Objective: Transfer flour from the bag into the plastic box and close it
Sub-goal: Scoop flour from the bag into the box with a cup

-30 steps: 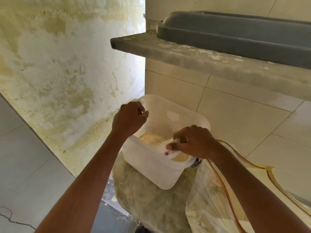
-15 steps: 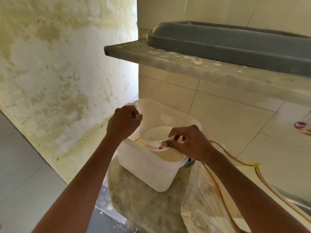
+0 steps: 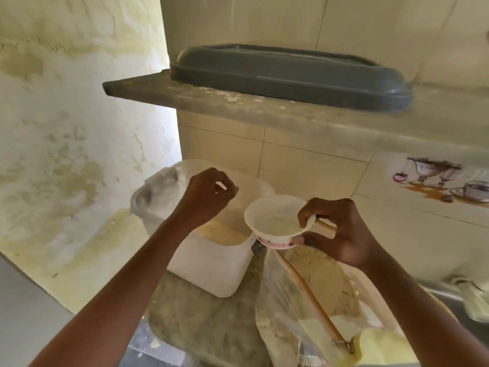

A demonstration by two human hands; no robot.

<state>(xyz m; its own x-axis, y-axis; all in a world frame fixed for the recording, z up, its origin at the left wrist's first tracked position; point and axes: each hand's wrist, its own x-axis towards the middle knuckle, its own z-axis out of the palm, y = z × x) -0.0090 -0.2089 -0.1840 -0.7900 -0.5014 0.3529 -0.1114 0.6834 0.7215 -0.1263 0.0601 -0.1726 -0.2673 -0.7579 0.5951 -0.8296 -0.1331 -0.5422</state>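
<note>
The box on the tabletop holds some flour and has no lid on, so more scoops remain: the right hand pinches the empty bowl above the bag, the left hand grips the box rim.

White bowl w/ pink pattern, grey lid

Shelf overhangs plastic box; wall tiles close behind; bag crowds box's right side.
</note>
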